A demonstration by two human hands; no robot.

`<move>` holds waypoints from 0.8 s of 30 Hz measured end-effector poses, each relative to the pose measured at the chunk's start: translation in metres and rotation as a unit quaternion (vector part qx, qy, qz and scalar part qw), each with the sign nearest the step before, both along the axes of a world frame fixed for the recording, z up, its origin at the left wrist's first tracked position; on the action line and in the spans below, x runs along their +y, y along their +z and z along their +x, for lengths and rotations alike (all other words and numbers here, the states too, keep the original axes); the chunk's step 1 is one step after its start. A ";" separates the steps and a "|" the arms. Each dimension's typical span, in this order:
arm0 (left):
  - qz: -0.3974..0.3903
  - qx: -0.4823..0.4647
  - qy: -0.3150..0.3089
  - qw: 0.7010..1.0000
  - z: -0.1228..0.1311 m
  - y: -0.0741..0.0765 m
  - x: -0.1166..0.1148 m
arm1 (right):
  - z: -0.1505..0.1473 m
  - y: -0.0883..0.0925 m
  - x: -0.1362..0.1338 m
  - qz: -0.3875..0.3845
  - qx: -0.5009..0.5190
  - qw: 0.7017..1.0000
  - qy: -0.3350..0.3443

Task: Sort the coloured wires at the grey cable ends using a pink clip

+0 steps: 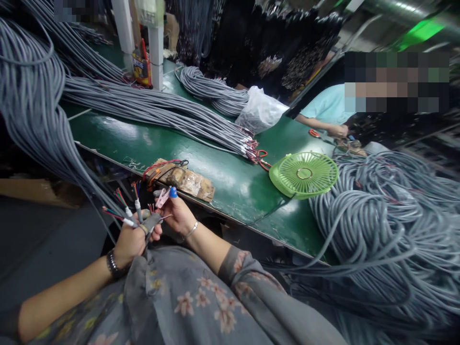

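My left hand (133, 239) grips a few grey cable ends (137, 210) whose stripped tips fan out into coloured wires. Just to the right, my right hand (178, 214) pinches a small pink tool (162, 197) against one cable end; a blue cap (173, 192) covers one fingertip. Both hands hover over my lap, in front of the green table's near edge (230, 218). The cables in my left hand run up into a thick grey bundle (32, 105) hanging at the left.
A taped brown block (187, 181) with red and black wires lies at the table's edge. On the table are a green fan (304, 173), long grey cable bundles (161, 112) and a plastic bag (259, 111). A big cable heap (388, 215) fills the right. A co-worker's hand (338, 130) works beyond.
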State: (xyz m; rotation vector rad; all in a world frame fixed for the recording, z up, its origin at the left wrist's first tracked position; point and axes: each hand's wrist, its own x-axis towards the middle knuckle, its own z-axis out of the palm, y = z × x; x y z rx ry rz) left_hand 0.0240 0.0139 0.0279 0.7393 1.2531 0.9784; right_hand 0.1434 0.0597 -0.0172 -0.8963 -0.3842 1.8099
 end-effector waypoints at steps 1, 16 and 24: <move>0.005 0.001 0.004 1.000 -0.001 0.000 -0.001 | 0.001 0.000 -0.001 -0.002 0.003 1.000 0.006; 0.054 0.013 0.058 0.997 -0.008 0.004 0.002 | 0.015 0.007 -0.004 0.003 -0.022 0.999 0.046; 0.024 -0.006 0.068 0.997 -0.003 0.006 0.005 | 0.012 0.013 -0.009 -0.017 -0.026 0.999 0.006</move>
